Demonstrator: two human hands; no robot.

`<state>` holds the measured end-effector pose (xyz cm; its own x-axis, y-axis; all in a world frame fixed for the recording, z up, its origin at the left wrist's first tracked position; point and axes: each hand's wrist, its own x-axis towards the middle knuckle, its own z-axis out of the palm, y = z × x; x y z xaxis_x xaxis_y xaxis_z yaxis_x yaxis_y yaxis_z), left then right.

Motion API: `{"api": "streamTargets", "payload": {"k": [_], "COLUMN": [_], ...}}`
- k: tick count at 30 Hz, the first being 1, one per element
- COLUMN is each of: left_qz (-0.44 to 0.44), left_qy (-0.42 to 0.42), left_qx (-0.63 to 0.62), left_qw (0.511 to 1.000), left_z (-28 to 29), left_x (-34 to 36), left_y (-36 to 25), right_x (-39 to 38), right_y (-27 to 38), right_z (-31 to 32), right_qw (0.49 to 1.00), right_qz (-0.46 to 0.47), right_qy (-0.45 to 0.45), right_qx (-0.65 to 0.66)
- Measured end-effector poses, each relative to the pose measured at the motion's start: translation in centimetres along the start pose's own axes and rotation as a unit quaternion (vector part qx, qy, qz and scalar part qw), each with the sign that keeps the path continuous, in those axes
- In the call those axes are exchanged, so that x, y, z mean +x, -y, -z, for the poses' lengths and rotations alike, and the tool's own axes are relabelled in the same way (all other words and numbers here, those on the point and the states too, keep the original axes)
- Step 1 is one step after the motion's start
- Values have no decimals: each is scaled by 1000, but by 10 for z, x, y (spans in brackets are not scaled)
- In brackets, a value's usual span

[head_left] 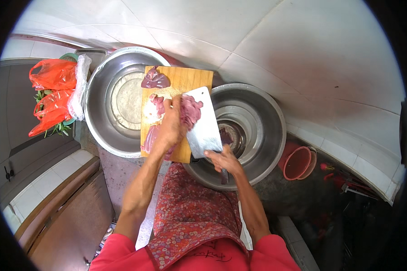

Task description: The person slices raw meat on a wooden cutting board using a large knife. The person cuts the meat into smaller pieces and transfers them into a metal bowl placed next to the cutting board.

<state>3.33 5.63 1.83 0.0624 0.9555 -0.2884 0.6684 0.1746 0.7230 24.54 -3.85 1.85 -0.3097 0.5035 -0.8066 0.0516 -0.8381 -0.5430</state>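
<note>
In the right hand's [224, 161] grip, the cleaver [204, 135] had a smooth metal blade with a soft sheen, and the meat [192, 112] against it looked moist and glossy. Left of the grip, the board [192, 77] was smooth-looking wood with a bright shine in one patch, while the basin [269, 135] around and right of the grip was smooth grey metal. Below the grip the apron [192, 207] was matt, creased cloth, and far to its left the bags [54, 74] were thin, crinkled, shiny plastic.
</note>
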Motion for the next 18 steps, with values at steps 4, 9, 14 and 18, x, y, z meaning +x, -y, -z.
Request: {"api": "streamTargets", "payload": {"k": [4,9,14,18], "left_qz": [297,103,156,163], "left_qy": [-1,16,43,35], "left_qx": [-654,-112,-110,-124], "left_qw": [696,988,981,978], "left_z": [-41,-151,-191,-197], "left_x": [-38,-114,-124,-123], "left_y": [-61,-20,24,31], "right_x": [-66,-108,-91,-78], "right_y": [-35,-67,-101,-116], "right_z": [25,51,60,58], "right_qw": [997,982,965,971], "right_qz": [-31,-121,-146,-115], "right_qy": [-69,-137,-149,-148], "right_qx": [18,-56,-158,-149]}}
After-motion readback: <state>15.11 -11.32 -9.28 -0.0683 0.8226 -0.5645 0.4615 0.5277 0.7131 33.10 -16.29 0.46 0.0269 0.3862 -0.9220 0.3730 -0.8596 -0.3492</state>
